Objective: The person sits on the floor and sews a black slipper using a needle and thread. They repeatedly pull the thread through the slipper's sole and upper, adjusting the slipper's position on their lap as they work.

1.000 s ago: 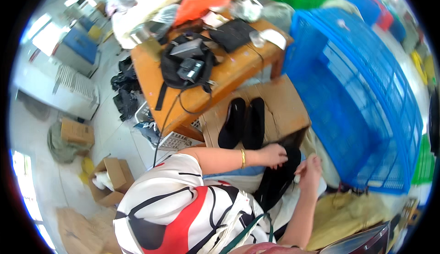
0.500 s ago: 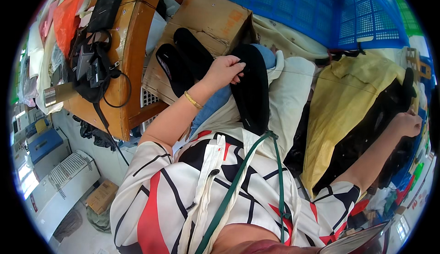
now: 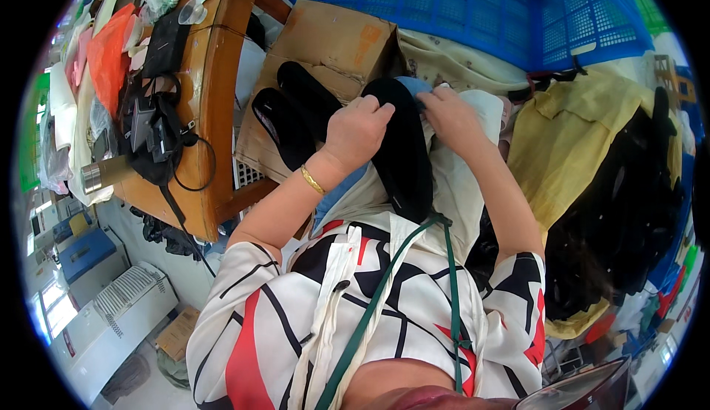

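Observation:
A black cloth shoe (image 3: 405,166) lies lengthwise across my lap, its rounded end pointing away from me. My left hand (image 3: 358,130) is closed at the left edge of that end, its fingertips pinching the shoe. At the opposite edge, my right hand (image 3: 458,120) has its fingers drawn together in a pinch; what is between them is too small to make out. Two more black shoes (image 3: 279,125) rest on the cardboard to the left of my left hand. Light blue cloth (image 3: 414,88) shows behind the held shoe.
Beyond my knees stand a cardboard box (image 3: 336,36) and a large blue plastic crate (image 3: 451,10). A wooden table (image 3: 211,106) at left carries a black bag (image 3: 151,125) and a metal flask (image 3: 103,175). Yellow cloth (image 3: 566,136) covers part of a black pile (image 3: 621,217) at right.
My right hand has come back from far out on the right to the shoe's right edge. The thin thread stretched between shoe and hand no longer shows. My left hand stays at the shoe.

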Tool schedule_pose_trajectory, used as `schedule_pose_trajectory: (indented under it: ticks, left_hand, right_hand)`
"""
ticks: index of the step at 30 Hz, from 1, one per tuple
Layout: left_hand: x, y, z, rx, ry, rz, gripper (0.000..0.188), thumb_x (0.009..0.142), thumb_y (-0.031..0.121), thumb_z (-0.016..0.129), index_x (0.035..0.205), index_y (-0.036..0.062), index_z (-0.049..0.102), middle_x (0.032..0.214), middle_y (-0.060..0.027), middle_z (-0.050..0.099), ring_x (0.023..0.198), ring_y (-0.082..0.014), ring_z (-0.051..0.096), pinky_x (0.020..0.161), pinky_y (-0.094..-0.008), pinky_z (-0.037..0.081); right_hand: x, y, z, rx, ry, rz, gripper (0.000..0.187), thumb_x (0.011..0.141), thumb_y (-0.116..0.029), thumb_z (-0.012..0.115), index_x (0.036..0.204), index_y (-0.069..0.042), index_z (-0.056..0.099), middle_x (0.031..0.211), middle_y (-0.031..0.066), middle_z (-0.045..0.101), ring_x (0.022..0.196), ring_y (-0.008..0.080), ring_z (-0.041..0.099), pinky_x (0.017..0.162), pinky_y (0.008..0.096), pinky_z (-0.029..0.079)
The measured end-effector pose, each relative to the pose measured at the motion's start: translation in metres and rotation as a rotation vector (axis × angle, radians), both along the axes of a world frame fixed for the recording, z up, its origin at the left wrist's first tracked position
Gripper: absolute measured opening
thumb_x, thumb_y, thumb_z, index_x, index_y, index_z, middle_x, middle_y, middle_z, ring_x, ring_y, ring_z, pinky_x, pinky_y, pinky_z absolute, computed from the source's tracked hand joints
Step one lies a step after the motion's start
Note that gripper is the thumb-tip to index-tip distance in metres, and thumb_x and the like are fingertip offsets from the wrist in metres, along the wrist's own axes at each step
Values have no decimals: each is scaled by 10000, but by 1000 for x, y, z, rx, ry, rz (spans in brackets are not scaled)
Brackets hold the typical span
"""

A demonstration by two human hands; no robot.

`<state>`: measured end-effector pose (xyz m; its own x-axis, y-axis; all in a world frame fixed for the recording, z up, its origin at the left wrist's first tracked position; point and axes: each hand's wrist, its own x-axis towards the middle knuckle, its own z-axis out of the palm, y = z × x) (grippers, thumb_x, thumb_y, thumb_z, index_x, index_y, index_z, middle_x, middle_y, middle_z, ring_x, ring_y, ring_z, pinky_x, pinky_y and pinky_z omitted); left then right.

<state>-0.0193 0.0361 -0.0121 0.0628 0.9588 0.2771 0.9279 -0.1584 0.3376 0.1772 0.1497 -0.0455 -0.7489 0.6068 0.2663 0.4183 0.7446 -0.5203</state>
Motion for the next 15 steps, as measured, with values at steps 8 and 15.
schedule_pose_trajectory:
  ticks: [8,15]
  left_hand:
    - [4,-7,0,-157,-343,103,351,763,139,711,1092,72,608,913,-111,583,818,-302,617,685,-368,518]
    - [12,-4,-15,-138,-330,145,395,749,152,748,1093,78,568,961,-123,579,872,-332,603,698,-399,507]
  right_hand:
    - [-36,7,7,-392,450,-301,132,942,-181,599,915,-54,620,793,71,631,766,209,630,663,344,504]
    - [-72,-30,23,-1439,1052,-325,333,1036,-305,481,832,-58,571,783,34,611,725,119,579,672,248,458]
